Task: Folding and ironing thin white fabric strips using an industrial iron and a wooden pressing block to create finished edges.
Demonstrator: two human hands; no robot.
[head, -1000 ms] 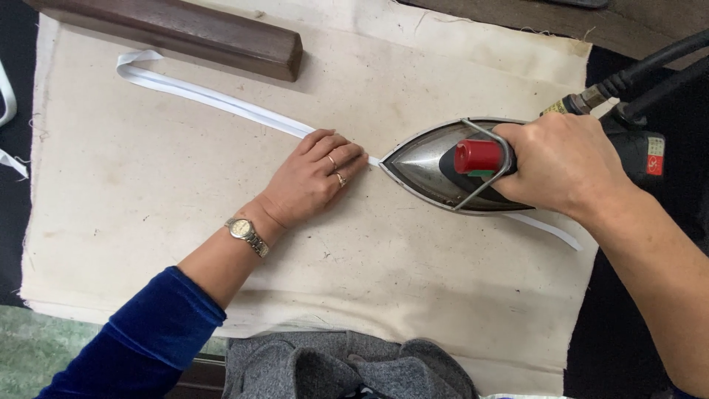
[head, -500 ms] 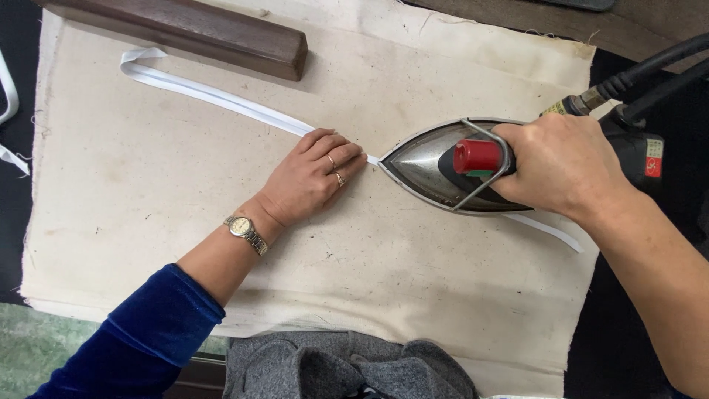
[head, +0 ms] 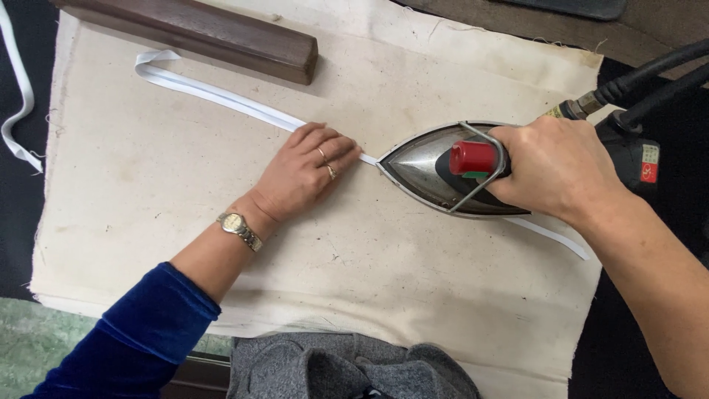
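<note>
A long white fabric strip [head: 214, 94] lies diagonally across a cream pressing cloth [head: 148, 192]. My left hand [head: 303, 174] rests flat on the strip, fingers pointing right, just in front of the iron's tip. A metal iron [head: 432, 174] with a red knob sits on the strip, nose pointing left. My right hand [head: 557, 166] grips the iron's handle. The strip's other end [head: 554, 235] comes out behind the iron at the right.
A dark wooden block [head: 199, 33] lies along the cloth's far edge. Black hoses [head: 650, 74] run from the iron to the upper right. Grey wool fabric [head: 347, 366] sits at the near edge. Another white strip [head: 18, 96] hangs at the far left.
The view has shifted slightly. Both hands and the iron hold nearly the same places on the strip.
</note>
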